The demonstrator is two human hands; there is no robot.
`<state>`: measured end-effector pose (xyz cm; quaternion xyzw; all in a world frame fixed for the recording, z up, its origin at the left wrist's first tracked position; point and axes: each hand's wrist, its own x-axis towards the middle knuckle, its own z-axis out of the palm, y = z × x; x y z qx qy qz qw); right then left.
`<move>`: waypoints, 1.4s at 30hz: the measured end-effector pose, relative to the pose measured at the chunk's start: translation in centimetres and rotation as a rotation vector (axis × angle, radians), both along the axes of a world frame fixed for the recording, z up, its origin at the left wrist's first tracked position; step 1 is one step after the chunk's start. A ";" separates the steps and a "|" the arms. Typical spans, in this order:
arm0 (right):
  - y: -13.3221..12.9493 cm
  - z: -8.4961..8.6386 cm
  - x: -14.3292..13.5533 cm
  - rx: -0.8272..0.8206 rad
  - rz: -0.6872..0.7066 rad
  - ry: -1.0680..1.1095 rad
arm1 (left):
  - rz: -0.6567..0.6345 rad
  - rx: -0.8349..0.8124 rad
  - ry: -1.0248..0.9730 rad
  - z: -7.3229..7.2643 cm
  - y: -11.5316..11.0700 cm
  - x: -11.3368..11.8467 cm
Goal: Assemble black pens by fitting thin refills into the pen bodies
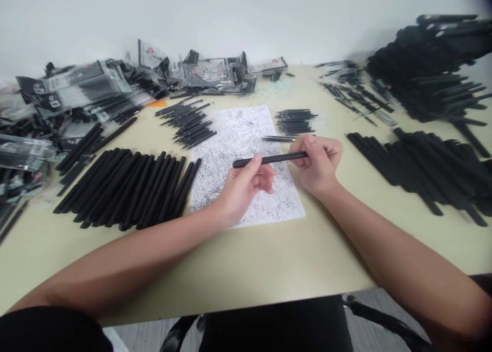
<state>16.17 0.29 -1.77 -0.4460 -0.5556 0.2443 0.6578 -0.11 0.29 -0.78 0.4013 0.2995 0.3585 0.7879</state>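
The black pen lies level, left to right, between both hands: left hand pinches one end, right hand the other (above the scribbled paper).

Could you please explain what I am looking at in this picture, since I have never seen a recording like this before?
No machine here: a camera worn on a person's head looks down at their own two bare hands. The left hand and right hand together hold one black pen level above a scribbled sheet of paper. The sheet lies on a pale table. To the left lies a row of black pens, behind it clear packets. More black pens are heaped on the right, with thin refills past the sheet.
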 end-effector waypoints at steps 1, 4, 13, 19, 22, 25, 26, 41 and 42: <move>-0.2 0.0 -0.2 0.036 0.029 0.027 | 0.004 0.008 -0.001 0.0 0.0 0.0; -0.7 -0.1 -0.8 0.112 0.125 0.078 | 0.011 0.038 -0.021 -0.1 -0.1 -0.1; -1.8 0.5 -1.2 -0.017 0.094 0.021 | 0.009 0.119 -0.039 -0.2 -0.4 -0.2; -2.3 1.1 -2.0 -0.094 0.058 0.085 | 0.031 0.233 -0.035 -0.4 -1.0 -0.3; -2.5 1.2 -2.2 -0.078 0.079 0.113 | 0.052 0.279 -0.065 -0.4 -1.2 -0.3; -2.6 1.2 -2.2 -0.007 0.142 0.142 | 0.078 0.303 -0.059 -0.6 -1.3 -0.3; -2.6 1.2 -2.2 0.007 0.148 0.135 | 0.086 0.307 -0.047 -0.6 -1.3 -0.3; -2.4 0.4 -1.8 0.230 0.227 -0.093 | 0.052 0.323 -0.037 -0.5 -0.6 -0.4; -2.3 0.3 -1.8 0.257 0.241 -0.101 | 0.047 0.323 -0.042 -0.5 -0.6 -0.4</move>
